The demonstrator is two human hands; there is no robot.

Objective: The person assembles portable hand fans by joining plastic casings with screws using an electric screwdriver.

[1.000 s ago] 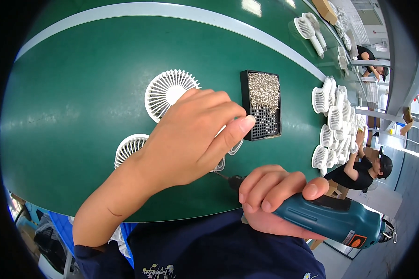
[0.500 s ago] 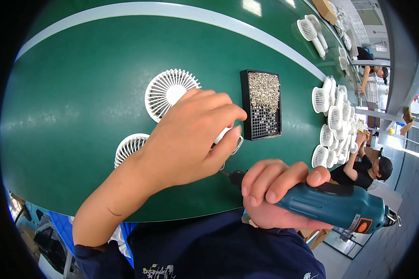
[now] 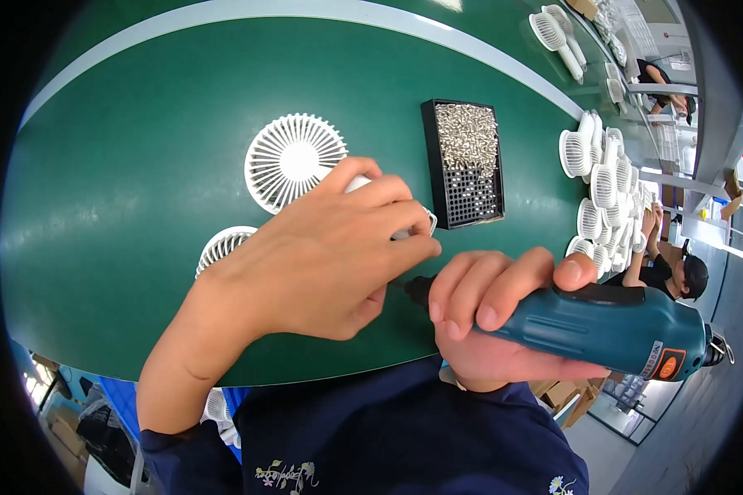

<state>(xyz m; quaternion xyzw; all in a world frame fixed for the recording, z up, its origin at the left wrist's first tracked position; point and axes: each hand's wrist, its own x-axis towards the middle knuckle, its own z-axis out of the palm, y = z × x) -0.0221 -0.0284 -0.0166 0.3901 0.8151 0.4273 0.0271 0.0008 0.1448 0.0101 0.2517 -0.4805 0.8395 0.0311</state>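
A white handheld fan (image 3: pixel 297 157) with a ribbed round head lies on the green table, its handle running under my left hand (image 3: pixel 330 247). The fingers of that hand are curled over the handle, and a small metal loop shows at the handle's end. My right hand (image 3: pixel 504 322) is wrapped around a teal electric screwdriver (image 3: pixel 586 330), thumb on top. The driver's dark nose points left, toward my left fingers; its bit is hard to make out there. Beneath my left forearm lies a second white ribbed fan head (image 3: pixel 223 246), partly covered.
Beyond my hands sits a black tray (image 3: pixel 435 177) with small silver screws (image 3: pixel 468 136), some standing in its holes. Many white fans (image 3: pixel 603 186) are piled at the table's right side. Two people (image 3: pixel 685 276) work farther right. A pale strip (image 3: pixel 248 10) crosses the far table.
My left fingers have shifted on the fan, baring some of the handle between them. The screwdriver's nose has moved slightly up and right in view. The whole view has shifted a little.
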